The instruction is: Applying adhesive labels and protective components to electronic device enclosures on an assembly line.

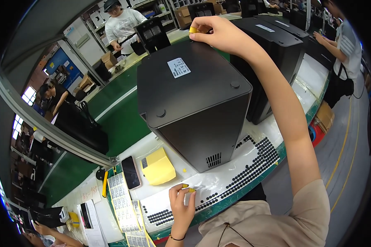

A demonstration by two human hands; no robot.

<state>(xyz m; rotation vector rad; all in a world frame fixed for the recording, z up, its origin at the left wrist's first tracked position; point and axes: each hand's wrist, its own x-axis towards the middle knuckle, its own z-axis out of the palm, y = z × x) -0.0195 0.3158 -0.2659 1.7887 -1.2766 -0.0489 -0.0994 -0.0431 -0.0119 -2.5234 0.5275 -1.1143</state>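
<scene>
A tall black case (193, 82) stands in front of me, with a white printed label and two round black feet on the near corners of its upper face. At its far edge is my right hand (218, 33), a yellow cover on one fingertip. Thumb and finger are pinched together there, and whatever they hold is hidden. Close to my body, my left hand (182, 208) hovers by a sheet of small black round pads (251, 166). Its thumb and finger, both tipped in yellow, come close together in a pinch; anything between them is too small to make out.
Left of the case lie a yellow packet (158, 166), a phone (130, 173) and sheets of printed labels (121, 197). More black cases (272, 37) stand at the right. A metal post (49, 123) crosses the left. Other people work around the green conveyor (119, 119).
</scene>
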